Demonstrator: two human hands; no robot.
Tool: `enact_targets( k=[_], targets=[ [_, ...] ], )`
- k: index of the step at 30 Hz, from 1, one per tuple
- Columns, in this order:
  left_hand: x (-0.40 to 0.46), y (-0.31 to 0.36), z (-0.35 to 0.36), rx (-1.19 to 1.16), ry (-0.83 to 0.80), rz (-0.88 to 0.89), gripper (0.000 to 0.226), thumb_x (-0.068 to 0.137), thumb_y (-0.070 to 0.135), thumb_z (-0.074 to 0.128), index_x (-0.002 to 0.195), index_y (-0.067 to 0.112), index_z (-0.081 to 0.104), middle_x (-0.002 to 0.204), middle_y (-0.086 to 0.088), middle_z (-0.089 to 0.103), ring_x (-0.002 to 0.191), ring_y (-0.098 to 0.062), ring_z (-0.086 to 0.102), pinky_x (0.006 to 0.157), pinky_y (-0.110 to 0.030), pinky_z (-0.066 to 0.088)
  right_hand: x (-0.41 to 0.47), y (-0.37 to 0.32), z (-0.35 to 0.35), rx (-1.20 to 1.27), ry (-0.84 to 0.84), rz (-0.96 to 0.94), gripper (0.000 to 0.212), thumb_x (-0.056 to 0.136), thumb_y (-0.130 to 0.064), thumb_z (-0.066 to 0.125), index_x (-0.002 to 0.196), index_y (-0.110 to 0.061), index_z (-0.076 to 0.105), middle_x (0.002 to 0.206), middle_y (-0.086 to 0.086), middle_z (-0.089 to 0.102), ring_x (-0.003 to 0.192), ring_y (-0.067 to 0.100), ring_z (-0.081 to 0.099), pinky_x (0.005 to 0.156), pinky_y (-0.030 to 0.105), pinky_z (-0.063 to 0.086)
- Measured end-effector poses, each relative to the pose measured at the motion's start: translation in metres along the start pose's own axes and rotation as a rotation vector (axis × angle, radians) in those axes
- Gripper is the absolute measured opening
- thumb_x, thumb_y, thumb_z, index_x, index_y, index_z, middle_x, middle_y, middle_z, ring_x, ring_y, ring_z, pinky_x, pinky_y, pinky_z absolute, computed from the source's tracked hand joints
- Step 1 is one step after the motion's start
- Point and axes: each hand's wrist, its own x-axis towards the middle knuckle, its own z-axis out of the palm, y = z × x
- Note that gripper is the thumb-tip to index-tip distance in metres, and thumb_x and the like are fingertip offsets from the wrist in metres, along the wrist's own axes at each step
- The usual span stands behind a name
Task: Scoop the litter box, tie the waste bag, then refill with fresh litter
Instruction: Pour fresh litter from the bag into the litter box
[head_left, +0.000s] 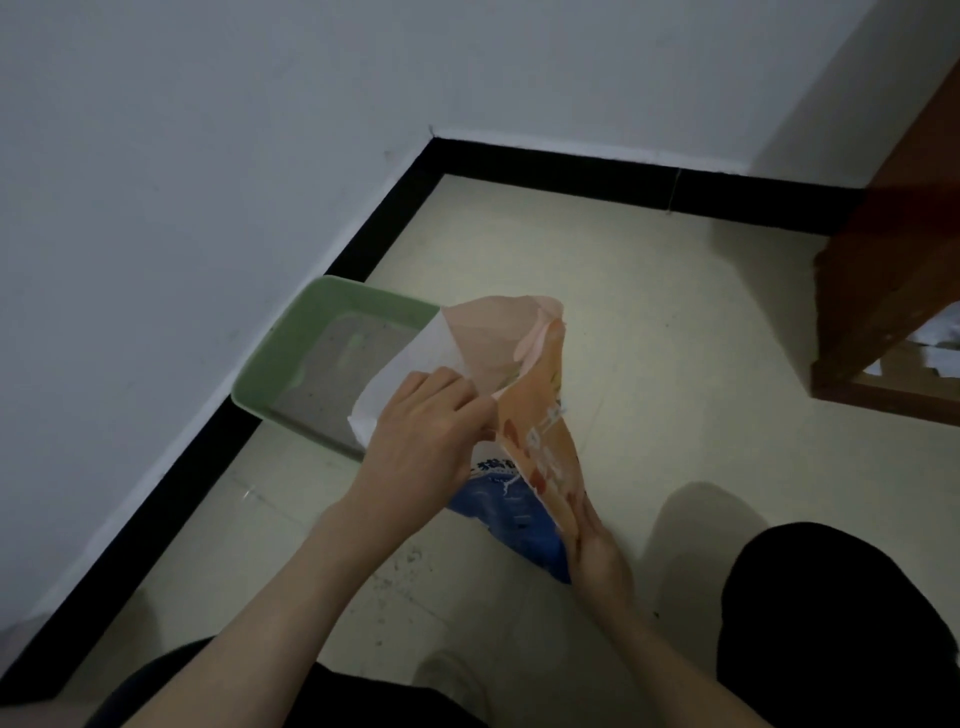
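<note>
Beside green litter box (317, 332): left hand (423, 431) pinching litter bag (524, 395) rim, right hand (597, 551) gripping its base; bag's long axis tilted, open mouth aimed away toward the box.

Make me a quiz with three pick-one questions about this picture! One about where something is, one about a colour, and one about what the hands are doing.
1. Where is the litter box?
A. by the wall near the corner
B. under the wooden cabinet
C. on the person's lap

2. What colour is the litter box?
A. red
B. green
C. black

3. What is happening to the litter bag?
A. lying alone on the floor
B. held by both hands
C. held by one hand only

Answers:
1 A, it sits along the black baseboard.
2 B, its rim is pale green.
3 B, the left hand grips the open top and the right hand holds the lower edge.
</note>
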Motion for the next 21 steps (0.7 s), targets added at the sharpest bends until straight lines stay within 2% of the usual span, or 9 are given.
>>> enact_targets(
  k=[2, 4, 5, 8, 10, 13, 17, 19, 21],
  targets=[
    [-0.001, -0.002, -0.001, -0.002, 0.015, -0.021, 0.01, 0.067, 0.007, 0.068, 0.064, 0.015, 0.063, 0.063, 0.0, 0.056, 0.062, -0.021, 0.052, 0.063, -0.024, 0.027, 0.005, 0.002, -0.002, -0.008, 0.051, -0.014, 0.026, 0.092, -0.016, 0.056, 0.118, -0.015, 0.06, 0.117, 0.007, 0.065, 0.102, 0.023, 0.064, 0.083, 0.028, 0.051],
    [0.002, -0.006, -0.002, -0.011, 0.052, -0.047, 0.012, 0.067, 0.004, 0.07, 0.065, 0.014, 0.063, 0.062, 0.0, 0.055, 0.061, -0.02, 0.051, 0.063, -0.024, 0.026, 0.014, -0.005, -0.009, 0.049, 0.085, -0.034, 0.035, 0.071, 0.003, 0.068, 0.104, -0.006, 0.062, 0.081, 0.011, 0.072, 0.063, 0.022, 0.07, 0.052, 0.022, 0.051],
    [0.004, -0.008, -0.004, -0.016, 0.078, -0.061, 0.013, 0.068, 0.003, 0.07, 0.066, 0.014, 0.063, 0.061, 0.0, 0.054, 0.062, -0.019, 0.05, 0.063, -0.023, 0.024, 0.016, -0.011, -0.019, 0.008, -0.029, -0.004, 0.032, 0.074, 0.005, 0.063, 0.104, -0.007, 0.06, 0.079, 0.01, 0.072, 0.062, 0.023, 0.069, 0.051, 0.022, 0.05],
    [0.012, -0.016, -0.012, -0.047, 0.169, -0.101, 0.01, 0.077, 0.011, 0.059, 0.068, 0.013, 0.061, 0.062, 0.0, 0.053, 0.063, -0.017, 0.046, 0.064, -0.022, 0.018, 0.021, -0.027, -0.046, -0.2, -0.064, 0.032, 0.021, 0.092, -0.005, 0.042, 0.102, -0.004, 0.061, 0.096, 0.013, 0.069, 0.082, 0.027, 0.065, 0.066, 0.03, 0.045],
    [0.017, -0.027, -0.019, -0.093, 0.22, -0.157, 0.017, 0.079, 0.02, 0.051, 0.069, 0.012, 0.061, 0.065, -0.001, 0.055, 0.066, -0.017, 0.045, 0.065, -0.023, 0.021, 0.029, -0.033, -0.057, -0.132, -0.01, 0.041, 0.02, 0.092, -0.007, 0.041, 0.084, -0.007, 0.059, 0.086, 0.011, 0.068, 0.074, 0.025, 0.061, 0.061, 0.027, 0.038],
    [0.019, -0.047, -0.029, -0.157, 0.32, -0.273, 0.022, 0.081, 0.023, 0.047, 0.071, 0.008, 0.061, 0.069, 0.0, 0.053, 0.071, -0.015, 0.042, 0.068, -0.024, 0.025, 0.038, -0.05, -0.077, 0.088, 0.111, 0.054, 0.031, 0.094, -0.007, 0.042, 0.063, -0.014, 0.042, 0.068, 0.004, 0.056, 0.063, 0.019, 0.05, 0.058, 0.028, 0.03],
    [0.019, -0.07, -0.037, -0.217, 0.401, -0.423, 0.016, 0.084, 0.014, 0.054, 0.073, 0.005, 0.06, 0.072, -0.001, 0.053, 0.074, -0.016, 0.042, 0.069, -0.022, 0.021, 0.046, -0.069, -0.098, 0.236, 0.208, 0.065, 0.034, 0.096, -0.017, 0.047, 0.063, -0.011, 0.042, 0.061, -0.002, 0.048, 0.059, 0.016, 0.045, 0.053, 0.026, 0.028],
    [0.02, -0.078, -0.04, -0.259, 0.44, -0.501, 0.013, 0.085, 0.008, 0.059, 0.072, 0.006, 0.057, 0.071, 0.0, 0.05, 0.073, -0.016, 0.041, 0.065, -0.023, 0.021, 0.048, -0.077, -0.108, 0.274, 0.238, 0.054, 0.033, 0.096, -0.019, 0.048, 0.064, -0.009, 0.045, 0.058, -0.003, 0.048, 0.057, 0.016, 0.044, 0.052, 0.017, 0.031],
    [0.019, -0.087, -0.043, -0.32, 0.482, -0.571, 0.016, 0.085, 0.005, 0.059, 0.071, 0.01, 0.053, 0.071, -0.002, 0.049, 0.072, -0.017, 0.043, 0.062, -0.021, 0.028, 0.049, -0.086, -0.119, 0.301, 0.258, 0.034, 0.032, 0.096, -0.021, 0.049, 0.068, -0.005, 0.05, 0.06, -0.001, 0.051, 0.059, 0.016, 0.046, 0.055, 0.017, 0.032]
  ],
)
